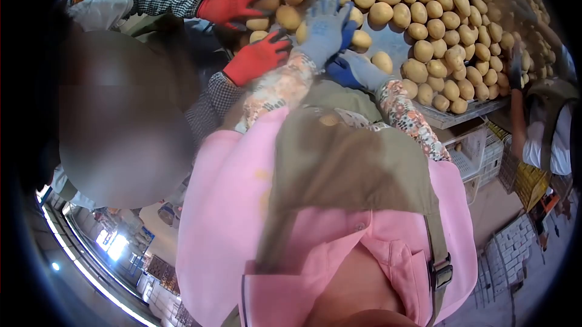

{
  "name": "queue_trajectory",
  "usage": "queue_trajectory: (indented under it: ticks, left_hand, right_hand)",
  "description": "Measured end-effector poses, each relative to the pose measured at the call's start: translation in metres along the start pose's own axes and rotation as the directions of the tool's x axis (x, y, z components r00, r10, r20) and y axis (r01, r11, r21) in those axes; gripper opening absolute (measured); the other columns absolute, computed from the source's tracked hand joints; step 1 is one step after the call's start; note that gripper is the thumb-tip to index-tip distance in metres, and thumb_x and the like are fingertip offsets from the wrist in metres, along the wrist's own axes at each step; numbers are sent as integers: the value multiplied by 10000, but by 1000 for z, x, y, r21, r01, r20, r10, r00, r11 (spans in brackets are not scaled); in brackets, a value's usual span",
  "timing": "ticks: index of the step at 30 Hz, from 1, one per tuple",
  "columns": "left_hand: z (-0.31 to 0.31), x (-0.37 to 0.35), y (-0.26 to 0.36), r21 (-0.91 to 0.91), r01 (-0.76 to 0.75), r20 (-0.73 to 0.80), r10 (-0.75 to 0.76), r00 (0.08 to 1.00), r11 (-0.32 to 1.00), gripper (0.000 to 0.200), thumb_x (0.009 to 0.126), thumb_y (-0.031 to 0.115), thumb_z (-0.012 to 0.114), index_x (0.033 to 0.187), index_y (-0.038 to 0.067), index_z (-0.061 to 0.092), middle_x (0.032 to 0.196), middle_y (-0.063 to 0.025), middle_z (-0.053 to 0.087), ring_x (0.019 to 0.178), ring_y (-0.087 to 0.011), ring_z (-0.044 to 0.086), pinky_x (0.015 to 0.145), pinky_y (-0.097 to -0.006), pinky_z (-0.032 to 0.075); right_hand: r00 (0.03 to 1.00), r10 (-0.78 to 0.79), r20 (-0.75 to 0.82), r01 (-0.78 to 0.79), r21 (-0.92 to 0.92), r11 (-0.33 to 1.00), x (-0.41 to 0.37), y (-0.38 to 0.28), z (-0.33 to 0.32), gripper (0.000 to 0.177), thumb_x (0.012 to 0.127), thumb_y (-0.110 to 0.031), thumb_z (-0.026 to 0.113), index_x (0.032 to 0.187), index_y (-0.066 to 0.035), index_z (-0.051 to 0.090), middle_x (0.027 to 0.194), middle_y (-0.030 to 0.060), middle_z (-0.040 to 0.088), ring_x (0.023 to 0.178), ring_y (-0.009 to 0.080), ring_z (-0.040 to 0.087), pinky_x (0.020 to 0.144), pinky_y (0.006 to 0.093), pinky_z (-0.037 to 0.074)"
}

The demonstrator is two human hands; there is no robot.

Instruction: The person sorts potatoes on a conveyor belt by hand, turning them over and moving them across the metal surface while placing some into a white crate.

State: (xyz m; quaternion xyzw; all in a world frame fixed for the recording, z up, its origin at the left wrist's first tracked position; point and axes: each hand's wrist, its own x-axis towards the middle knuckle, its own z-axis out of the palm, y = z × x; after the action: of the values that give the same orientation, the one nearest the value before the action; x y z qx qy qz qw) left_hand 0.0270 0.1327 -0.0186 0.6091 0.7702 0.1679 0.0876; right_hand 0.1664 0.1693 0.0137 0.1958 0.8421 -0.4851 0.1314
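Many pale yellow potatoes (445, 30) lie packed on a grey sorting table (451, 118). My left hand (324, 27), in a grey-blue glove, lies flat with fingers stretched over the potatoes near the table's edge, beside one potato (301, 32). My right hand (359, 70), in a grey glove with a blue palm, sits just below and right of it, next to a potato (382, 60). Its fingers are tucked under my left hand, so its grip is hidden. Floral sleeves, a pink shirt and an olive apron fill the lower view.
A co-worker on the left, in checked sleeves, has one red-gloved hand (233, 6) on a potato (267, 4) and the other (257, 57) close to my left wrist. Another person (542, 136) stands at the right edge. White crates (479, 157) and a yellow crate (530, 181) sit below the table.
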Motion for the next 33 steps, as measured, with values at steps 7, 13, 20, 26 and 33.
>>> queue_trajectory:
  ticks: [7, 13, 20, 26, 33]
  left_hand:
    - [-25, -93, -53, 213, -112, 177, 74, 981, 971, 480, 901, 364, 523, 1325, 137, 538, 1352, -196, 490, 1240, -413, 451, 1061, -552, 305]
    - [-44, -113, -36, 134, 21, 138, -40, 990, 991, 375, 882, 290, 539, 1127, 14, 607, 1206, -177, 580, 1188, -367, 501, 1034, -538, 340]
    - [-15, -41, -16, 38, 53, 247, -61, 967, 998, 580, 919, 503, 489, 1373, 142, 494, 1476, -156, 396, 1340, -393, 363, 1059, -613, 272]
    - [-28, -82, -68, 90, 211, 47, -216, 975, 973, 790, 863, 596, 524, 1496, 173, 311, 1502, -214, 309, 1341, -465, 307, 1077, -644, 207]
    - [-46, -85, -48, 304, 295, 129, -345, 930, 906, 707, 917, 458, 516, 1513, 172, 264, 1506, -206, 304, 1386, -486, 227, 1110, -634, 156]
  right_hand:
    - [920, -127, -372, -110, -553, 826, -82, 76, -55, 300, 879, -245, 597, 1159, -171, 678, 1260, 101, 609, 1248, 310, 493, 1089, 474, 311]
    - [984, 58, -169, -110, -319, 941, -119, 52, -26, 255, 861, -217, 629, 1101, -167, 696, 1207, 54, 646, 1267, 292, 489, 1086, 453, 307]
    - [993, 17, 114, -12, -45, 999, -19, 61, 23, 376, 908, -180, 568, 1276, -106, 592, 1221, 130, 616, 1103, 249, 575, 1005, 346, 413]
    - [860, -257, -441, 110, -332, 937, -74, 126, -35, 312, 925, -120, 542, 1223, -78, 623, 1335, 149, 557, 1219, 328, 530, 1027, 386, 414]
    - [990, 116, 74, -133, 300, 944, -82, 42, -24, 275, 921, -163, 560, 1160, -52, 642, 1116, 119, 668, 1100, 284, 595, 978, 352, 438]
